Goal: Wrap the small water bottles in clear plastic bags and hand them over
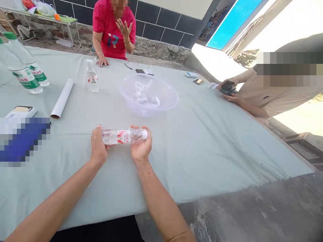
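Observation:
I hold a small clear plastic water bottle (123, 136) with a red-and-white label sideways above the pale green tablecloth (202, 141). My left hand (98, 148) grips its base end, fingers wrapped round it. My right hand (141, 146) grips the neck end, with the white cap pointing right. Just beyond the bottle sits a clear plastic bowl (149, 95).
A second small bottle (92, 75) stands upright farther back. A white paper roll (62, 98), two large green-capped bottles (25, 67) and a white box (21, 111) are at left. A person in red (113, 30) stands opposite; another person at right holds a phone (228, 88).

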### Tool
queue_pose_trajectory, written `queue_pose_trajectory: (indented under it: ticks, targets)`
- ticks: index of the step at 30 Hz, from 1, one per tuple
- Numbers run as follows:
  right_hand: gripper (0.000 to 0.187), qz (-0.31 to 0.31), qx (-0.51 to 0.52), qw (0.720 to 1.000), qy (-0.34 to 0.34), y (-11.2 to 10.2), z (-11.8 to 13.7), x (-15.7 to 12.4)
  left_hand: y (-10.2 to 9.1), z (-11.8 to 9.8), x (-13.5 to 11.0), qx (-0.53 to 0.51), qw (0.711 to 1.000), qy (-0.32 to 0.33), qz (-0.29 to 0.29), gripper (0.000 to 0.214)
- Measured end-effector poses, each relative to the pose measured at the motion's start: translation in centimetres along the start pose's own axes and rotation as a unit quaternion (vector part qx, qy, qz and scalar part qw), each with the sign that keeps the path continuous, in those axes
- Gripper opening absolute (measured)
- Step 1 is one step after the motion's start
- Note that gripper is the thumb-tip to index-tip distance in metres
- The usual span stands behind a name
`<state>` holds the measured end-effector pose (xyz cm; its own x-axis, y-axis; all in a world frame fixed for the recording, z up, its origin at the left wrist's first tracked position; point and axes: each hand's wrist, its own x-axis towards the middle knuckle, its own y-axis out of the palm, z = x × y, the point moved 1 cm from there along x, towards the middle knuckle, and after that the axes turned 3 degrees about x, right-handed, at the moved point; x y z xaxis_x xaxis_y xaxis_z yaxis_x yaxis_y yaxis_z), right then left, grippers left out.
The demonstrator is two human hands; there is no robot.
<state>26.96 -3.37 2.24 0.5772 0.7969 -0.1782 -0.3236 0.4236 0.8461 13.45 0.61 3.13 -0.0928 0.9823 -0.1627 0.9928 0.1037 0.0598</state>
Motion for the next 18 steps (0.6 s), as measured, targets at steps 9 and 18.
queue_pose_trajectory:
  ticks: [9, 18]
  targets:
    - [0.045, -0.101, 0.131, 0.982, 0.096, -0.6, -1.3, 0.5, -1.9, 3.3, 0.9, 0.149, 0.916, 0.372, -0.008, 0.051]
    - [0.033, 0.006, 0.03, 0.991, 0.129, -0.4, -1.9, -0.7, -2.5, 1.7, 2.2, 0.02, 0.996, 0.08, -0.025, 0.04]
